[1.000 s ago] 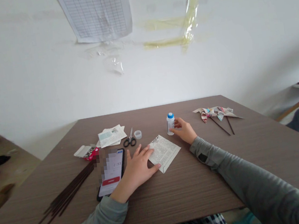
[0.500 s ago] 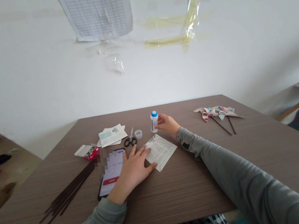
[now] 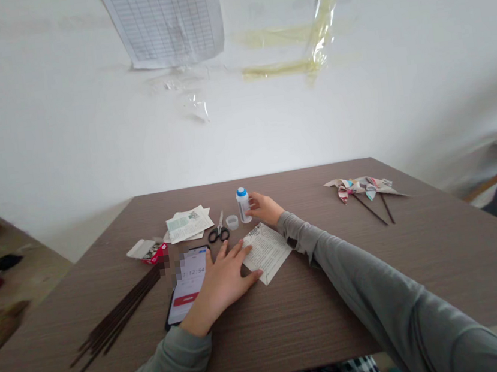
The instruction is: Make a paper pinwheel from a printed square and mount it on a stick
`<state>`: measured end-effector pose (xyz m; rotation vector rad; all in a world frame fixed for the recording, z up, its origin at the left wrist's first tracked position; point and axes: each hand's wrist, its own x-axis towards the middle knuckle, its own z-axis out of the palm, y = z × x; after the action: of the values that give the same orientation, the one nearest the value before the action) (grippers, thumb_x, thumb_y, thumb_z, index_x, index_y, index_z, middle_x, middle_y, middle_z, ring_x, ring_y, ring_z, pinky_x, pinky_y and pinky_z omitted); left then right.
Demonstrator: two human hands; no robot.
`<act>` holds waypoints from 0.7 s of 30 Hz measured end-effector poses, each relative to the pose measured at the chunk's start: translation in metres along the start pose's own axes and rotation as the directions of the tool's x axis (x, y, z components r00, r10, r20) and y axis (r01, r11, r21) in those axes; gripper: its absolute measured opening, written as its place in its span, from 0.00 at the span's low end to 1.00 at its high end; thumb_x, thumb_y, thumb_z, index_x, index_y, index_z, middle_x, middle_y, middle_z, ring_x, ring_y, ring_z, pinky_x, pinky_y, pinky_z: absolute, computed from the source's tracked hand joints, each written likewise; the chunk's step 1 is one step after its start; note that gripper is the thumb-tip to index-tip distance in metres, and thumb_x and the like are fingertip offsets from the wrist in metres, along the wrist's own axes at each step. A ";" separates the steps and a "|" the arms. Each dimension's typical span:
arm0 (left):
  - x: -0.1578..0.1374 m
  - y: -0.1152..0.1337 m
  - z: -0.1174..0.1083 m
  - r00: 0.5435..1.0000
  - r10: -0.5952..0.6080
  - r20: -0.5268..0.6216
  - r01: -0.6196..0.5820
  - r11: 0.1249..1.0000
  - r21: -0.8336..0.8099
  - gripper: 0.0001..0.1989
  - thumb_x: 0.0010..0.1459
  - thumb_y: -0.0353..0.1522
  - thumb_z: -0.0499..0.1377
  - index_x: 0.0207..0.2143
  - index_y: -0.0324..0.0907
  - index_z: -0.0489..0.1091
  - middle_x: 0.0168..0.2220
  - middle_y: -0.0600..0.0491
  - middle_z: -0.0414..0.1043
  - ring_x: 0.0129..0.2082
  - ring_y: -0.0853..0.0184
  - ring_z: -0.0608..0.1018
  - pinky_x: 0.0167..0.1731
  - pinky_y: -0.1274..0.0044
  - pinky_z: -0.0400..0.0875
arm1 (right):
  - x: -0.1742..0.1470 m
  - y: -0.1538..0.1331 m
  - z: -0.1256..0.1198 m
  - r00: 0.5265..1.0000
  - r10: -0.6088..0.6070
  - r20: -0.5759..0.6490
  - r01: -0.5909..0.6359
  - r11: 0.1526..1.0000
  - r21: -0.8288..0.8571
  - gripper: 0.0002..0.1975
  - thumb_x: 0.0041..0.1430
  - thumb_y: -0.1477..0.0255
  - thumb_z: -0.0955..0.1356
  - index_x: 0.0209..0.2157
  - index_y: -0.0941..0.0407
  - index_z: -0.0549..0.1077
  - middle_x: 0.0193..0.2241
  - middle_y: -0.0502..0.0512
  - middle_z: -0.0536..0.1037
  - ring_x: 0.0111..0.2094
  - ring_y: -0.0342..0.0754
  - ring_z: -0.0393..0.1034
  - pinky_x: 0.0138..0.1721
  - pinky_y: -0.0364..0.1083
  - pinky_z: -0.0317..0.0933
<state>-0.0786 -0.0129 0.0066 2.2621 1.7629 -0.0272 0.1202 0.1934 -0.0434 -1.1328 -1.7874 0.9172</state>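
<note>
Bottle (image 3: 244, 206), far: our right hand (image 3: 268, 209) pinched it, best kept upright. Paper (image 3: 267, 251), near: our left hand (image 3: 224, 278), fingers splayed, touched it.

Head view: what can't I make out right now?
Head view, paper: partly covered by the left hand; print too small.
Head view, phone: right side partly hidden by the left hand; left edge partly pixelated.
Head view, bottle: print too small.
Head view, wall sheet: top cut off by the picture's upper edge.

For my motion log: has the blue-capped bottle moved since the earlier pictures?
Yes: the blue-capped bottle has moved left, closer to the unmoved scissors.
</note>
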 end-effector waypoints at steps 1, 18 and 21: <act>0.000 0.001 -0.001 1.000 -0.008 0.013 0.008 1.000 0.015 0.38 0.84 0.47 0.68 0.90 0.53 0.74 0.94 0.43 0.62 0.96 0.27 0.56 0.91 0.24 0.47 | -0.001 -0.001 0.000 1.000 0.003 0.007 -0.003 1.000 -0.011 0.26 0.62 0.80 0.87 0.58 0.50 0.88 0.47 0.54 0.95 0.55 0.63 0.96 0.69 0.65 0.88; -0.002 0.005 -0.005 1.000 -0.011 -0.004 0.011 1.000 0.020 0.37 0.84 0.46 0.69 0.89 0.54 0.76 0.94 0.42 0.63 0.96 0.27 0.59 0.91 0.25 0.50 | -0.018 -0.006 -0.023 0.999 -0.029 0.044 0.035 0.988 -0.148 0.34 0.67 0.84 0.84 0.71 0.50 0.84 0.59 0.60 0.95 0.58 0.61 0.95 0.70 0.64 0.87; -0.001 0.004 -0.001 1.000 -0.005 -0.024 0.005 1.000 0.010 0.36 0.83 0.46 0.71 0.87 0.55 0.78 0.93 0.43 0.66 0.95 0.28 0.61 0.91 0.25 0.51 | -0.032 -0.004 -0.039 0.997 -0.061 0.043 0.067 0.983 -0.174 0.34 0.68 0.84 0.83 0.71 0.50 0.84 0.62 0.61 0.95 0.58 0.58 0.94 0.71 0.64 0.85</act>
<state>-0.0748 -0.0147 0.0090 2.2742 1.7843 -0.0103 0.1629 0.1684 -0.0321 -1.1661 -1.9541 0.7595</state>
